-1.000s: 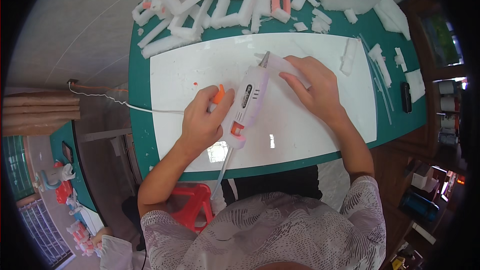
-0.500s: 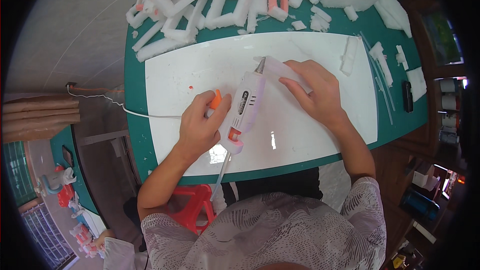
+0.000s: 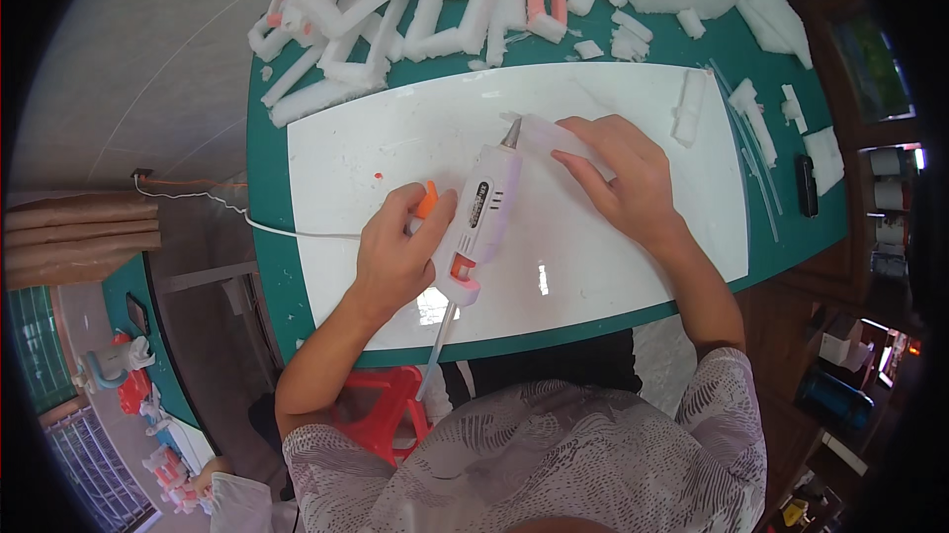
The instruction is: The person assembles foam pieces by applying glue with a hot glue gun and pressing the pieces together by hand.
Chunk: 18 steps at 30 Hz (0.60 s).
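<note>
My left hand (image 3: 395,248) is wrapped round a white and pale-purple hot glue gun (image 3: 481,205), its fingers at the orange trigger (image 3: 426,201). A clear glue stick (image 3: 438,343) sticks out of the gun's back end. The metal nozzle (image 3: 512,133) points away from me and meets the near end of a white foam strip (image 3: 544,132), touching or nearly so. Between thumb and fingers, my right hand (image 3: 633,182) grips that strip just above the white board (image 3: 593,276). Whether glue is coming out is too small to tell.
Foam frames and strips (image 3: 435,24), some with pink parts, pile up along the far side of the green table (image 3: 692,301). Loose glue sticks (image 3: 759,177) and a black object (image 3: 807,187) lie right. The gun's white cord (image 3: 306,234) runs left. A red stool (image 3: 386,409) stands below.
The nozzle has shifted slightly left and away from my right hand. Both hands keep their grip; otherwise almost nothing has moved.
</note>
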Each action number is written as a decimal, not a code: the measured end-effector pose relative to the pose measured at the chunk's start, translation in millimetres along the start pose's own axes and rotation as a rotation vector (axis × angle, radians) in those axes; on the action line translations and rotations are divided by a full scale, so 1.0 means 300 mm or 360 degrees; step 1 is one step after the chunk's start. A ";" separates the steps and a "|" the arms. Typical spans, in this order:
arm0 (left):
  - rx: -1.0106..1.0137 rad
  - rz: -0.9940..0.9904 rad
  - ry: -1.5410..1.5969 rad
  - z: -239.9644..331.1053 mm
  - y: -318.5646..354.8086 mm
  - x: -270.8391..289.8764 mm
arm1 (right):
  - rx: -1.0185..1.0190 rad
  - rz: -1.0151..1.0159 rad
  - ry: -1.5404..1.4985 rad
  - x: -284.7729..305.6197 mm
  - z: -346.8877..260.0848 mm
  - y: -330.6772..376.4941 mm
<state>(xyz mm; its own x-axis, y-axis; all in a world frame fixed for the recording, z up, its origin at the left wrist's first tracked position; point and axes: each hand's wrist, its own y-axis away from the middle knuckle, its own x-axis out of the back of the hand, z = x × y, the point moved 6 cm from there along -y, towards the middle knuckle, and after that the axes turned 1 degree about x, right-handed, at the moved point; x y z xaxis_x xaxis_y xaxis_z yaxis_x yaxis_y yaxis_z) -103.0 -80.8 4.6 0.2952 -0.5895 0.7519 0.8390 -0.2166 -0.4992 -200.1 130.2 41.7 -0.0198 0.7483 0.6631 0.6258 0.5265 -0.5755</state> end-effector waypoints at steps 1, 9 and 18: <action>0.0000 0.0000 -0.0001 0.000 0.000 0.001 | -0.0006 -0.0001 0.0041 0.000 -0.002 -0.001; -0.0164 0.0054 -0.0125 0.026 -0.006 0.013 | 0.0006 -0.0023 0.0101 -0.007 -0.009 -0.003; -0.0044 0.0023 -0.0043 0.010 0.003 -0.001 | 0.0165 0.0084 0.0108 0.000 -0.018 -0.008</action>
<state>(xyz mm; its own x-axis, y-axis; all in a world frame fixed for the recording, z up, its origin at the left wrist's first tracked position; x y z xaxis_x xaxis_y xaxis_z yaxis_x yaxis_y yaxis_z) -101.1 -78.5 5.2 0.3197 -0.5715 0.7558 0.8217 -0.2300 -0.5215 -197.4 126.7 45.8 0.0660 0.7486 0.6597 0.5403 0.5290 -0.6544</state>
